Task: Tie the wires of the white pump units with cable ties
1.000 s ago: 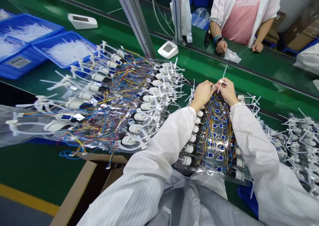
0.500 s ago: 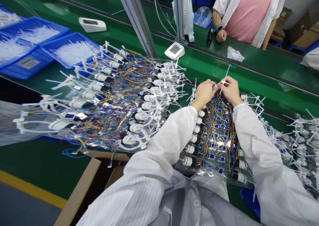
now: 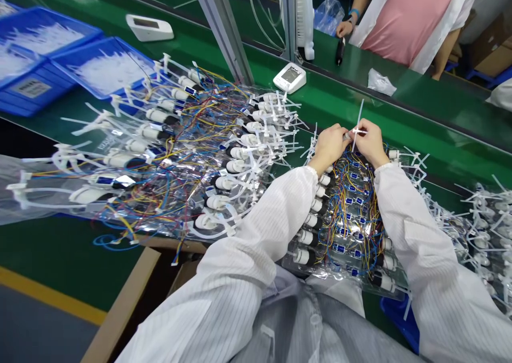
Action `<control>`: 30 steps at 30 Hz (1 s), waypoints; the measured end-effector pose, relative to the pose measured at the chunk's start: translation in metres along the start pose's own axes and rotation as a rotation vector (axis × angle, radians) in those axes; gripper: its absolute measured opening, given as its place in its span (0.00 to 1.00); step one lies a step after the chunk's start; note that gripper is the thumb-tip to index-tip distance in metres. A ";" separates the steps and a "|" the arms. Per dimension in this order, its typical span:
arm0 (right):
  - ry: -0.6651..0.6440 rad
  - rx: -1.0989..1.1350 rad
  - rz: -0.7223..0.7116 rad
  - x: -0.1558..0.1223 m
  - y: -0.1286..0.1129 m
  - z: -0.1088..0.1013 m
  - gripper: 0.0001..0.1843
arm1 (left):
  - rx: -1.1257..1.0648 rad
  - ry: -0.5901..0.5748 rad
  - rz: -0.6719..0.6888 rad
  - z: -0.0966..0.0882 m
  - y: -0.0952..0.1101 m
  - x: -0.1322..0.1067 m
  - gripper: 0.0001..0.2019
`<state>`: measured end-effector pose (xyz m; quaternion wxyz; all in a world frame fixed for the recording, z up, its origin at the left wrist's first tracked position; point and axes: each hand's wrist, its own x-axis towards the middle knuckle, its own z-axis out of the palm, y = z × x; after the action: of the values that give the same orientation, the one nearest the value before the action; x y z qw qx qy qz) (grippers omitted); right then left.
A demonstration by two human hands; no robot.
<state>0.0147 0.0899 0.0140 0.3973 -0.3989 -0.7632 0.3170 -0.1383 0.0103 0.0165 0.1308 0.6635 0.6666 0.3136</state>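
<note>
Left hand [image 3: 328, 145] and right hand [image 3: 370, 142] together pinch a thin white plastic cable tie [image 3: 357, 124] above a clear tray of wired motors [image 3: 347, 214].

A factory assembly line. A green conveyor belt [image 3: 400, 112] crosses the upper frame, with blue parts bins [image 3: 60, 59] at upper left. Trays of wired components [image 3: 180, 155] fill the centre.

Glossy plastic tray [image 3: 352, 269] — matt green belt [image 3: 400, 107] — cloth sleeve [image 3: 256, 256].

Head-worn camera looks forward and down, close over left hand [image 3: 328, 145] and right hand [image 3: 370, 142].
</note>
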 end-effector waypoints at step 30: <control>-0.069 0.212 0.053 0.001 0.006 0.001 0.11 | 0.031 0.076 0.008 0.004 0.002 -0.005 0.14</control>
<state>0.0151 0.0937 0.0089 0.4021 -0.3638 -0.7278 0.4199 -0.1337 0.0059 0.0132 0.0938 0.6559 0.6731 0.3285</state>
